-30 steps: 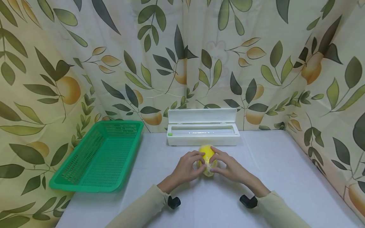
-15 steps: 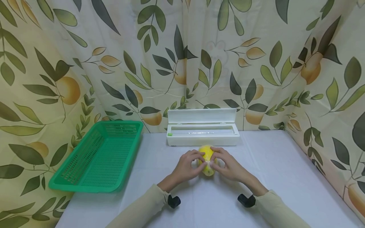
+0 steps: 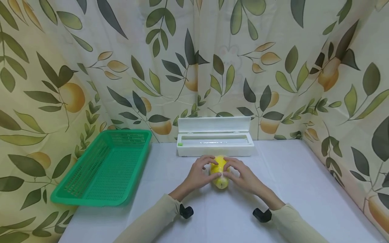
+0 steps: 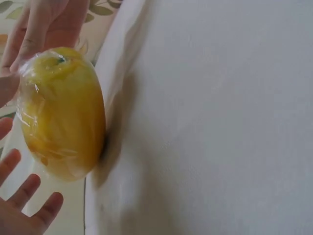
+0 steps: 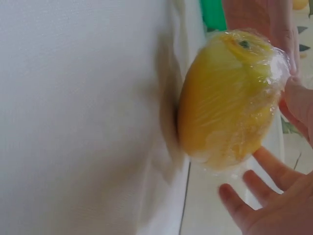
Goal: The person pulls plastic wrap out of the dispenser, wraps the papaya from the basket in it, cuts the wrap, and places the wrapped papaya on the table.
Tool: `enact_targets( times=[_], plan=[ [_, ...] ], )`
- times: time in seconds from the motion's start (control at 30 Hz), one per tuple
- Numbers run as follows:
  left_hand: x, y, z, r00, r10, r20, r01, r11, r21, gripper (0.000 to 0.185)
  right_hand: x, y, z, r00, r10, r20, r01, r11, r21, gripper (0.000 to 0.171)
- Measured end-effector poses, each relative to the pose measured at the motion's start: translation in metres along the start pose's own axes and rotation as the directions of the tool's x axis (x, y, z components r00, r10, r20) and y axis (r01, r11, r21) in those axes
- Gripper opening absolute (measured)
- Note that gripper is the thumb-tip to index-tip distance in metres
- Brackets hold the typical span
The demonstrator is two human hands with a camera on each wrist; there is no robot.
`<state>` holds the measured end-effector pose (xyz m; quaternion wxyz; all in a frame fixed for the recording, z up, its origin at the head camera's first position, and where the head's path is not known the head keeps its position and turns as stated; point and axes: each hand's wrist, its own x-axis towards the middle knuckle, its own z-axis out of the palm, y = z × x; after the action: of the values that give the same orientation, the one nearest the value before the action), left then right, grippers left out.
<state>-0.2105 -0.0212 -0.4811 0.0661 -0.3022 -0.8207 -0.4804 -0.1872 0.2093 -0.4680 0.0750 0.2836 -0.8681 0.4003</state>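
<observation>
A yellow oval fruit point(image 3: 221, 184) wrapped in clear cling film lies on the white cloth. Both hands are at it, one from each side. The left hand point(image 3: 197, 173) curves thumb and forefinger around its left side, thumb on top of the film. Opposite, the right hand point(image 3: 244, 175) has its thumb and forefinger bent at the right side. The two thumb tips nearly meet over the fruit. In the left wrist view the other left fingertips point(image 4: 51, 203) spread clear of the wrapped fruit point(image 4: 68, 117). The right wrist view shows glossy, wrinkled film by the right thumb point(image 5: 297, 98).
A white cling film dispenser point(image 3: 215, 151) stands just behind the fruit, lid point(image 3: 214, 125) raised, the roll inside. To the left sits a green plastic basket point(image 3: 130, 189). A leaf-patterned curtain point(image 3: 170, 40) closes off the back and sides.
The right thumb has moved from the fruit's near lower end up onto its top, beside the left thumb. The fingers have shifted slightly on the film; the fruit stays in place.
</observation>
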Motion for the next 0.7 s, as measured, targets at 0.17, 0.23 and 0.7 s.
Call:
enact_targets(
  times=[0.17, 0.23, 0.7],
  plan=[
    [0.002, -0.008, 0.004, 0.998, -0.055, 0.04, 0.056, 0.998, -0.037, 0.031, -0.001, 0.004, 0.005, 1.0, 0.007, -0.029, -0.006, 0.999, 0.033, 0.013],
    [0.004, -0.011, 0.006, 0.996, -0.066, 0.058, 0.069, 0.996, -0.049, 0.029, -0.001, 0.006, 0.006, 1.0, 0.01, -0.028, -0.009, 0.999, 0.047, 0.013],
    [0.007, -0.014, 0.009, 0.994, -0.079, 0.08, 0.086, 0.992, -0.094, 0.022, -0.001, 0.014, 0.005, 1.0, 0.03, 0.0, -0.03, 0.995, 0.098, 0.011]
  ],
)
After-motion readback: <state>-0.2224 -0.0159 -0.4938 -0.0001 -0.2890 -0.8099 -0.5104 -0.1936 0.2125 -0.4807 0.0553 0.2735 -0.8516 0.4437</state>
